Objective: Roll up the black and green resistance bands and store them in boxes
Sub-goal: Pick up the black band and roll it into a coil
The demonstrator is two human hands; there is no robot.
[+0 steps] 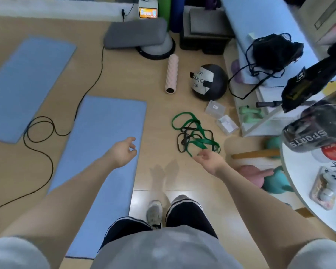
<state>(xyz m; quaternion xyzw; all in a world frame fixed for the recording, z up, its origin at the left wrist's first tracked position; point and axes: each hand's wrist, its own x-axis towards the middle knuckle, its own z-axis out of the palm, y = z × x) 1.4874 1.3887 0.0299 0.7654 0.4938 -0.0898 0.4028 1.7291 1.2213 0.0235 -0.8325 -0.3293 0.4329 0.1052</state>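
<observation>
Floor (159, 113) is where everything of mine sits, and from up here I judge the job barely begun. The green resistance band (186, 126) lies sprawled in loose loops beside the blue mat (105, 144), and the thinner black resistance band (182, 141) is tangled through it; neither is rolled. Just beyond them, near the shelf foot, two small clear boxes (220, 116) wait side by side, and I cannot tell whether they are open. My right hand (209, 160) reaches in at the near end of the tangle, its grip loosely apart with fingertips close to the green strap, though I cannot see that anything is pinched. My left hand (122, 150) hangs over the mat, grip apart and empty. Untangling, rolling each band and boxing both are all left to do.
</observation>
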